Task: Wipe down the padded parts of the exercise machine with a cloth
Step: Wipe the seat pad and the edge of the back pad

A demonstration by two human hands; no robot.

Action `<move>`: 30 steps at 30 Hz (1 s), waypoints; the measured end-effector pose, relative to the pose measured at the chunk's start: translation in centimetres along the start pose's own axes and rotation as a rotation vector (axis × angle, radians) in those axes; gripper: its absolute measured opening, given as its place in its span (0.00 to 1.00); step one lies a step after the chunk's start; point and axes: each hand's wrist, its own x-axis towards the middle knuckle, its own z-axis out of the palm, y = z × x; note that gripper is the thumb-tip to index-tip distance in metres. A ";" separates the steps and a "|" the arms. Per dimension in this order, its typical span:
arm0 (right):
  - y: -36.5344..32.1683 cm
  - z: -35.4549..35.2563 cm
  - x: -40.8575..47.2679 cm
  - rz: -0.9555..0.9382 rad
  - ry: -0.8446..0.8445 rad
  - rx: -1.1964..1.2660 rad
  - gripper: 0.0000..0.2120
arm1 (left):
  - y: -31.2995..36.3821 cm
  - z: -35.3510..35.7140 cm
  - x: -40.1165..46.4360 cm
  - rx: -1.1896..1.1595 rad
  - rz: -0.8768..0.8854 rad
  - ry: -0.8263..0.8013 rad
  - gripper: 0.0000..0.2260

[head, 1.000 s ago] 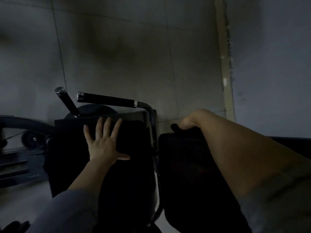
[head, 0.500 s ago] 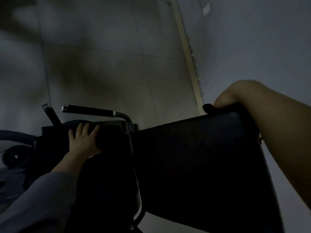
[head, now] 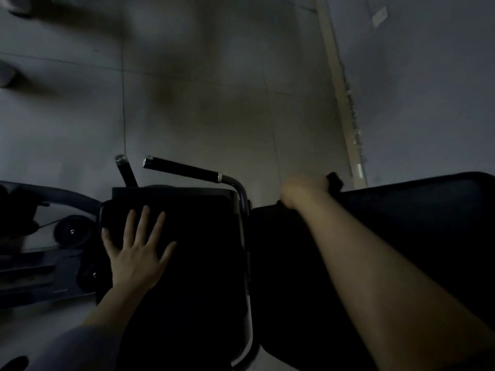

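Note:
The scene is dim. Two black padded parts of the machine lie side by side: a left pad [head: 198,250] and a larger right pad [head: 415,223]. My left hand [head: 134,253] rests flat on the left pad near its left edge, fingers spread and holding nothing. My right hand [head: 302,191], blurred by motion, is closed at the far edge of the right pad. A small dark piece of cloth [head: 334,180] sticks out of its fist; the rest of the cloth is hidden.
A black grip handle [head: 182,168] on a curved metal bar juts out beyond the left pad, with a second short handle [head: 126,170] beside it. A pulley wheel [head: 71,231] and frame rails sit at the left. Tiled floor lies ahead; a wall [head: 428,76] rises at the right.
My right hand has swept left along the far edge of the right pad. My left hand has slid back toward me on the left pad and spread its fingers.

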 end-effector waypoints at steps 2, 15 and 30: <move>-3.1 2.5 1.9 -0.063 0.040 -0.065 0.12 | 0.1 0.9 -0.2 0.037 -0.005 0.053 0.31; -4.2 3.4 3.1 -0.224 0.053 0.057 0.15 | 0.4 1.4 0.1 0.094 -0.025 0.121 0.31; 13.0 -1.1 -10.7 0.173 0.631 0.085 0.21 | -0.2 -3.9 0.3 -0.037 0.094 -0.394 0.62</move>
